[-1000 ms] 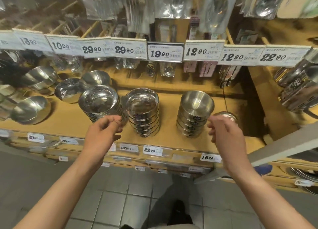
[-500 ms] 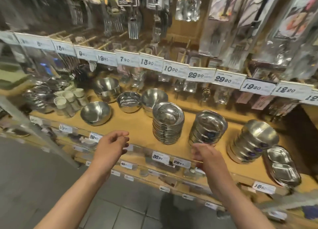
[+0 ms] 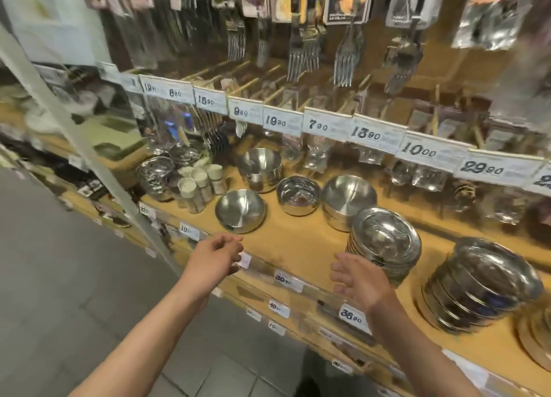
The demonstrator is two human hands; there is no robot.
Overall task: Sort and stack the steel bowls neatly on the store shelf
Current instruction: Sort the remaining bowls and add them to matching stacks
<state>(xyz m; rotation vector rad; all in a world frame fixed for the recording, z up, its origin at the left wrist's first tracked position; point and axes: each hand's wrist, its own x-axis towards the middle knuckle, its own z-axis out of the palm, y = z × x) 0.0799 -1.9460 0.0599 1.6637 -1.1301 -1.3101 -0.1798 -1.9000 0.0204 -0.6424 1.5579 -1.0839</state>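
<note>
Steel bowls stand on a wooden shelf (image 3: 298, 241). A single bowl (image 3: 240, 210) sits nearest the front left, with a smaller bowl (image 3: 298, 195), a wider bowl (image 3: 347, 201) and a deeper bowl (image 3: 262, 165) behind it. Two tall stacks of bowls stand to the right, one (image 3: 384, 244) in the middle and one (image 3: 480, 283) farther right. My left hand (image 3: 216, 259) hovers at the shelf's front edge just below the single bowl, fingers relaxed, holding nothing. My right hand (image 3: 360, 280) floats empty in front of the middle stack.
White-lidded jars (image 3: 199, 185) and more steel ware (image 3: 156, 170) crowd the shelf's left end. Price tags (image 3: 372, 134) line a rail above, under hanging packs of forks (image 3: 301, 53). A slanted pale post (image 3: 89, 158) crosses the left side. Lower shelves sit below.
The view has swung left along the shelf. Both hands have drifted left with it, from the bowl stacks toward the loose bowls, still holding nothing.
</note>
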